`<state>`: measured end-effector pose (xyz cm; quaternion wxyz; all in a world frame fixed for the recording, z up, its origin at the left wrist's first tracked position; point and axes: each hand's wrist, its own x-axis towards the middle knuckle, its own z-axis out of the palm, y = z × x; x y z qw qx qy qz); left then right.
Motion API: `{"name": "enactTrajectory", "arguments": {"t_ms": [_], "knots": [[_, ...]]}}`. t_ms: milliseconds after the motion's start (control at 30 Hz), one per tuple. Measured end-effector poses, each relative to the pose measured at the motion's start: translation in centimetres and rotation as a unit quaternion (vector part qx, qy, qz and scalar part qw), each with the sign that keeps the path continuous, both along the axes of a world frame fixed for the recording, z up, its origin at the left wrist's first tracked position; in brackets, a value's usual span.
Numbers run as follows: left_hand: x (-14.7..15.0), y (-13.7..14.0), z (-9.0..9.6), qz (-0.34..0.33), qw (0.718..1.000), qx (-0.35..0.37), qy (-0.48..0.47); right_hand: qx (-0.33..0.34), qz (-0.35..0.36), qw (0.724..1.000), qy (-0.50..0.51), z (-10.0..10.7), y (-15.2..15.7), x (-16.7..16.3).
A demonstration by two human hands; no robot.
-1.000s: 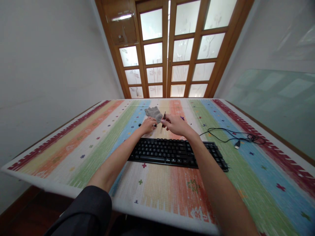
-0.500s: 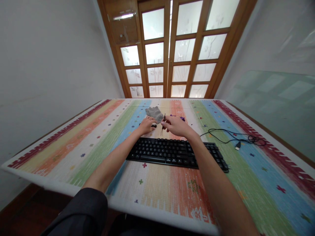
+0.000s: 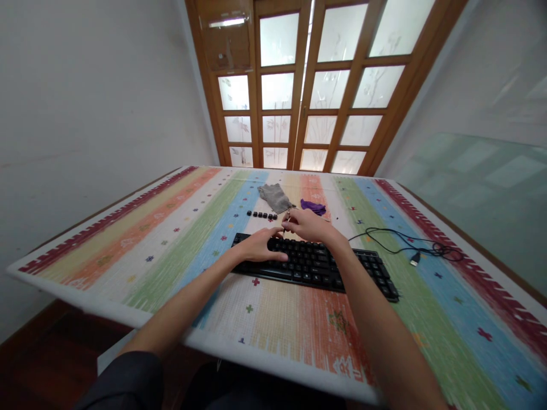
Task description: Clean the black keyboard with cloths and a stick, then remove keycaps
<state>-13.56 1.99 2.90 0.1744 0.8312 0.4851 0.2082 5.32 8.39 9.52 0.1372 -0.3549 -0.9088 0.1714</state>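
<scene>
My left hand (image 3: 261, 246) rests over the upper left part of a black keyboard (image 3: 314, 272), thumb and fingers spread, touching its top. Just right of it, my right hand (image 3: 308, 224) pinches a thin keycap puller (image 3: 284, 230), whose wire end points down at the keyboard's top edge. Its tip is too small to make out. Behind the left hand, several black keycaps (image 3: 260, 214) lie in a row on the cloth. My wrists and fingers cover part of the keys.
A grey cloth (image 3: 276, 197) and a purple cloth (image 3: 313, 206) lie beyond my hands. To the right, the keyboard's black cable (image 3: 436, 249) is coiled, with its USB plug (image 3: 414, 259) toward me. A striped tablecloth (image 3: 179, 250) covers the table.
My left hand has come back from the keycaps onto the keyboard, leaving the row in view. My right hand has brought the keycap puller down toward the top keys. The view has shifted slightly.
</scene>
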Motion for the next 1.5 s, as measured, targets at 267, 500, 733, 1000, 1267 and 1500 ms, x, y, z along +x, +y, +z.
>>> {"name": "enactTrajectory", "arguments": {"t_ms": [267, 500, 733, 1000, 1267, 1500], "knots": [[0.5, -1.3, 0.0, -0.02, 0.999, -0.005, 0.031, 0.014, -0.025, 0.999, 0.026, -0.8, -0.9, -0.1], [0.3, -1.2, -0.6, -0.017, 0.999, 0.003, 0.028, -0.012, -0.032, 0.994, 0.105, -2.9, -1.2, 1.3], [0.0, -1.1, -1.1, -0.033, 0.999, 0.016, 0.012, -0.016, -0.063, 0.984, 0.167, -5.2, -2.0, 1.8], [-0.2, -1.1, -0.8, -0.045, 0.999, 0.006, 0.016, 0.005, -0.087, 0.973, 0.214, -6.2, -3.2, 1.9], [-0.4, -2.0, -0.3, -0.053, 0.999, 0.009, 0.0, -0.014, -0.094, 0.971, 0.219, -6.7, -3.1, 2.0], [-0.3, -2.1, -0.4, -0.054, 0.998, 0.017, 0.017, -0.012, -0.106, 0.97, 0.219, -6.7, -3.4, 1.3]]}}
